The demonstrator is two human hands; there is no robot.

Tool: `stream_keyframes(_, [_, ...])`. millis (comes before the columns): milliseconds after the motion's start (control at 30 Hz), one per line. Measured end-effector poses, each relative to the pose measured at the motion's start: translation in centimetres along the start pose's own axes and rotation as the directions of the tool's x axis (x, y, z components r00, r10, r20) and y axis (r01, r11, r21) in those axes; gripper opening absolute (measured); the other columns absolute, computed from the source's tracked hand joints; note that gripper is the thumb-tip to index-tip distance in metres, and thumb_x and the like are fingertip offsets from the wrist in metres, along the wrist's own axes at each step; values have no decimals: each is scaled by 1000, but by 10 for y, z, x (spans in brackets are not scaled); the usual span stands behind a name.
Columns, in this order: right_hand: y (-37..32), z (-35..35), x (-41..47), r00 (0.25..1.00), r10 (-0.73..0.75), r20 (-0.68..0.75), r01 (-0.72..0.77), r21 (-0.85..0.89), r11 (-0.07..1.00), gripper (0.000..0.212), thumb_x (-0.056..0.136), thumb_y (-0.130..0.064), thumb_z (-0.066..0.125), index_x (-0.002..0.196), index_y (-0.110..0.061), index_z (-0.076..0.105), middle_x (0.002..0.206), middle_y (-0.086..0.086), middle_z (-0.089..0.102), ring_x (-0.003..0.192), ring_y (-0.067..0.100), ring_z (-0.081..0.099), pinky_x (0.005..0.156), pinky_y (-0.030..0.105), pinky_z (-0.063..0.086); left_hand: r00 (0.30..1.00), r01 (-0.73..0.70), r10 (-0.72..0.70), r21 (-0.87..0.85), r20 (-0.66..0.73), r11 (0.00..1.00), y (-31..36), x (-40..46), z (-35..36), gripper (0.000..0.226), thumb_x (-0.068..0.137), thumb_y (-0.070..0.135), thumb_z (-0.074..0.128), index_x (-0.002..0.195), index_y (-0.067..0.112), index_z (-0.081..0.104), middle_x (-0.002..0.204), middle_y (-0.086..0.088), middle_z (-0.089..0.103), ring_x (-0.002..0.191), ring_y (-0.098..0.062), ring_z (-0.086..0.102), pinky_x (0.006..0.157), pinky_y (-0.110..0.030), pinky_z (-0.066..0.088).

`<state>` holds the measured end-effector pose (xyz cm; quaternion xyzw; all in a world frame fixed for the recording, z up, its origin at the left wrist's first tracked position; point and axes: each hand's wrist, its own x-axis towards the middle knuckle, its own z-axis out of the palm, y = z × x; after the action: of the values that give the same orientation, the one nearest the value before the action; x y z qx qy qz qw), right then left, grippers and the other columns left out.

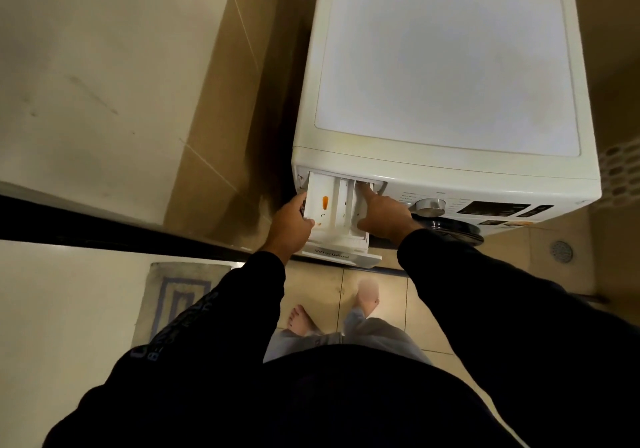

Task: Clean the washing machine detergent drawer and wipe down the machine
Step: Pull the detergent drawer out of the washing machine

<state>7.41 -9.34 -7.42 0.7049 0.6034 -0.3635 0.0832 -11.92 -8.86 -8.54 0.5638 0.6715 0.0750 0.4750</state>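
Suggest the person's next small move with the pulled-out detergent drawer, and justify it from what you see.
Probably press down at the back of the detergent drawer with the right hand, then slide it free: the left hand already grips its side, and the right forefinger reaches its rear right compartment.

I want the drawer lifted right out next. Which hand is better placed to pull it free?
Probably the left hand: it already grips the drawer by its left side wall. The right hand only pokes a finger into the rear right compartment.

One washing machine (pixel 446 76), one detergent drawer (pixel 337 212), two hands, one dial (pixel 430 207), one mat (pixel 173 300).
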Motion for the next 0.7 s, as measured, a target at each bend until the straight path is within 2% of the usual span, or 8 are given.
stream_keyframes(100, [-1, 3, 4, 1000, 7, 26, -7, 9, 1000, 88, 84, -14, 64, 152, -29, 10, 99, 11, 65, 91, 31, 64, 75, 42, 56, 999, -45, 46, 60, -26, 997, 1, 2, 3, 65, 93, 3, 58, 151, 18, 33, 147, -6, 46, 134, -26, 46, 109, -39, 41])
stream_keyframes(233, [-2, 3, 13, 999, 12, 36, -14, 64, 998, 82, 80, -3, 63, 147, -21, 20, 104, 17, 66, 95, 35, 65, 82, 49, 57, 1000, -14, 13, -47, -17, 999, 1, 6, 3, 61, 92, 0, 58, 147, 14, 39, 138, -10, 55, 125, -28, 53, 105, -40, 46])
stream_keyframes(400, [-5, 1, 14, 997, 29, 69, -39, 150, 988, 74, 82, 5, 55, 145, -20, 24, 97, 18, 65, 73, 30, 70, 65, 47, 61, 1000, 11, -11, -41, -6, 999, -4, 10, 3, 50, 89, -1, 62, 137, 8, 50, 131, -13, 61, 121, -30, 58, 98, -36, 48])
stream_keyframes(567, [-11, 5, 8, 998, 51, 31, -54, 101, 993, 63, 85, 5, 43, 143, -12, 23, 108, 24, 63, 92, 41, 67, 79, 55, 56, 1000, 1, -1, 29, 9, 1000, -9, 9, 5, 50, 88, -4, 61, 135, 10, 50, 130, -13, 60, 123, -31, 56, 95, -34, 49])
stream_keyframes(633, [-9, 13, 3, 999, 40, 16, -42, 117, 992, 64, 86, 4, 41, 144, -13, 20, 97, 24, 64, 87, 40, 67, 79, 55, 56, 1000, 17, -18, 62, 23, 998, -13, 6, 5, 50, 88, -3, 62, 134, 11, 50, 131, -12, 59, 123, -31, 55, 98, -36, 51])
stream_keyframes(700, [-7, 21, -2, 999, 35, 5, -35, 112, 993, 69, 87, 4, 41, 148, -14, 16, 77, 16, 59, 74, 34, 64, 71, 47, 57, 998, 41, -44, 79, 37, 996, -17, 5, 8, 50, 88, -3, 64, 132, 13, 49, 130, -12, 60, 122, -31, 56, 98, -43, 52])
